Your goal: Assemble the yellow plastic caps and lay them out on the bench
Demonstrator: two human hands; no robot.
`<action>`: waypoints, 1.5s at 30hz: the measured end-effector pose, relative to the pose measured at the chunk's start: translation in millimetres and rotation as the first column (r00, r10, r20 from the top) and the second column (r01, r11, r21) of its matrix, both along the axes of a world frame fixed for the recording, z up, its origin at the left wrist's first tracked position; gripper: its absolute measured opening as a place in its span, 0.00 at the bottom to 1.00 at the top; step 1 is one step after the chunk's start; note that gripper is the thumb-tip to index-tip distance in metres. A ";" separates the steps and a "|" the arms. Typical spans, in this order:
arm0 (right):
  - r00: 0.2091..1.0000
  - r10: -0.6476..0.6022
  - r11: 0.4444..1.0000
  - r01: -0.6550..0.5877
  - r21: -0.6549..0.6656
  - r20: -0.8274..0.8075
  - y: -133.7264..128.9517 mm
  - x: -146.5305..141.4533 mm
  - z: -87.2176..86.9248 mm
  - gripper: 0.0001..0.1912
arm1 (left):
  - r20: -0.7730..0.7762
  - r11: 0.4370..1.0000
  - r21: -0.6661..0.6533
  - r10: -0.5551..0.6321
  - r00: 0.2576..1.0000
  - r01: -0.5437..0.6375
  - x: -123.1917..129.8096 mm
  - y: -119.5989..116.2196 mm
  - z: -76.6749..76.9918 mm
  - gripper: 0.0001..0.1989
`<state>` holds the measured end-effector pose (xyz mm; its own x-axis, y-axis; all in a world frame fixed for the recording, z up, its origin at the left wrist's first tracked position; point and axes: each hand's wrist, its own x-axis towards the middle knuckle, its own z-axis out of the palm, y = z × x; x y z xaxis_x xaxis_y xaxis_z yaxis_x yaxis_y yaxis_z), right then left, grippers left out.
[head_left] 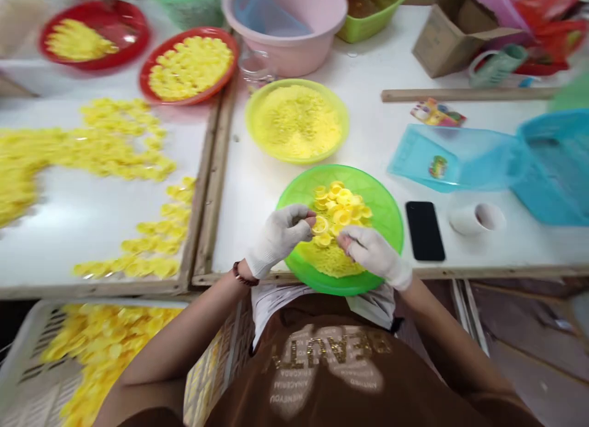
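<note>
Big white table top (pixel 381 138) runs wide here, its wooden front edge right against the person's body, a raised wooden strip dividing it from the white framed board (pixel 83 212) on the left, where loose yellow petal-like pieces (pixel 105 151) sprawl in a rough arc. Open bare surface sits between the bowls and that strip, and more to the right before the translucent blue plastic tub (pixel 460 160). Centre stage, the round translucent green plastic bowl (pixel 386 212) overhangs the front edge, holding smooth yellow ring-shaped pieces (pixel 343 203) over a grainy yellow heap. Just behind it, apart, a yellow-green bowl of fine yellow crumbs (pixel 297 120). A flat black phone (pixel 424 229) lies just beside the green bowl's right rim. Left hand (pixel 280 234), in a knitted white glove, pinches one small yellow ring (pixel 319 224) between thumb and fingertips above the bowl; right hand (pixel 370 249), gloved too, curls nearly closed near it, fingertips at the pile, and what it grips I cannot tell.
</note>
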<state>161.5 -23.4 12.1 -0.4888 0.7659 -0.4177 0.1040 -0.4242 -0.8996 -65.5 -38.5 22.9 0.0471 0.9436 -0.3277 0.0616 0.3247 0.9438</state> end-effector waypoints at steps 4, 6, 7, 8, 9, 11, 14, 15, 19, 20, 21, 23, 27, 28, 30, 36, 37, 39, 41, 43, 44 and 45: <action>0.681 0.280 0.562 -0.688 0.460 0.676 -10.1 0.8 -20.2 0.09 | -0.114 0.974 0.150 0.190 0.975 -0.173 -63.4 6.2 4.5 0.14; 0.578 0.192 0.424 -0.778 0.464 0.793 -14.2 -2.7 -30.3 0.14 | -0.293 0.926 0.232 0.357 0.887 -0.297 -115.4 6.2 4.3 0.14; 0.551 0.148 0.394 -0.794 0.462 0.821 -16.1 -4.6 -34.1 0.15 | -0.432 0.897 0.276 0.437 0.789 -0.346 -143.9 4.6 4.3 0.13; 0.532 0.111 0.376 -0.804 0.460 0.839 -17.7 -6.5 -37.0 0.17 | -0.575 0.872 0.316 0.490 0.655 -0.375 -172.5 2.1 4.2 0.13; 0.519 0.086 0.365 -0.811 0.458 0.851 -18.8 -8.3 -39.0 0.17 | -0.711 0.857 0.337 0.503 0.492 -0.390 -200.1 -1.0 3.9 0.14; 0.502 0.067 0.358 -0.819 0.449 0.862 -19.3 -11.4 -40.2 0.17 | -0.846 0.862 0.319 0.447 0.292 -0.395 -247.7 -8.8 1.7 0.15; 0.474 0.081 0.359 -0.834 0.419 0.877 -17.8 -16.5 -36.5 0.17 | -0.904 0.866 0.221 0.355 0.239 -0.448 -293.6 -22.5 -8.6 0.14; 0.451 0.093 0.352 -0.849 0.394 0.888 -17.4 -18.7 -34.1 0.17 | -0.915 0.870 0.178 0.318 0.249 -0.460 -302.7 -26.7 -13.9 0.12; 0.301 0.188 0.315 -0.920 0.233 0.935 -16.5 -30.4 -24.7 0.16 | -0.945 0.907 -0.009 0.130 0.300 -0.422 -318.5 -32.8 -35.2 0.09; 0.275 0.220 0.324 -0.926 0.196 0.936 -15.4 -33.2 -24.0 0.16 | -0.949 0.913 -0.016 0.114 0.293 -0.408 -316.4 -30.3 -37.7 0.10; 0.264 0.254 0.344 -0.924 0.168 0.930 -13.8 -35.6 -24.2 0.16 | -0.952 0.921 0.011 0.129 0.279 -0.390 -310.4 -26.2 -37.7 0.11; 0.299 0.323 0.421 -0.895 0.146 0.898 -9.0 -37.6 -26.5 0.14 | -0.933 0.933 0.169 0.255 0.254 -0.316 -283.9 -16.1 -29.5 0.15; 0.641 0.353 0.682 -0.675 0.281 0.681 1.7 -31.1 -28.3 0.10 | -0.817 0.889 0.457 0.415 0.400 0.012 -174.8 -1.3 7.3 0.17; 0.752 0.316 0.771 -0.559 0.305 0.578 4.4 -28.1 -26.8 0.11 | -0.794 0.875 0.473 0.372 0.482 0.105 -141.9 1.9 14.2 0.15; 0.933 0.195 0.937 -0.268 0.223 0.301 10.5 -21.9 -22.2 0.13 | -0.783 0.868 0.409 0.177 0.596 0.280 -79.9 10.6 18.6 0.13; 0.890 -0.316 0.919 0.201 -0.340 -0.328 30.7 -8.2 -13.0 0.14 | -0.825 0.824 -0.107 -0.386 0.413 0.556 17.7 49.2 -19.8 0.09; 0.865 -0.352 0.904 0.215 -0.369 -0.358 32.3 -7.2 -12.8 0.14 | -0.813 0.819 -0.150 -0.421 0.402 0.554 20.9 54.0 -25.8 0.08; 0.835 -0.389 0.892 0.236 -0.386 -0.388 33.1 -7.1 -12.2 0.15 | -0.790 0.801 -0.193 -0.469 0.394 0.566 20.9 59.5 -33.3 0.06; 0.817 -0.418 0.890 0.280 -0.361 -0.398 31.7 -10.7 -10.0 0.17 | -0.781 0.799 -0.176 -0.469 0.413 0.575 17.5 58.7 -35.2 0.06; 0.790 -0.454 0.885 0.346 -0.311 -0.412 29.7 -18.0 -5.4 0.19 | -0.752 0.833 -0.110 -0.426 0.503 0.542 15.3 52.3 -33.0 0.06; 0.772 -0.473 0.880 0.383 -0.282 -0.426 28.9 -22.7 -2.4 0.19 | -0.708 0.856 -0.074 -0.406 0.577 0.511 15.6 47.8 -31.2 0.06; 0.753 -0.486 0.874 0.416 -0.251 -0.444 28.3 -28.0 0.7 0.20 | -0.636 0.880 -0.048 -0.391 0.665 0.472 16.9 42.8 -29.1 0.06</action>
<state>133.5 4.8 12.9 -0.2626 0.9051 -0.3343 -0.5572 -0.4251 -0.7133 -48.6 4.2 -6.2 0.2871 0.9002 -0.3273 0.7403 0.0084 0.6722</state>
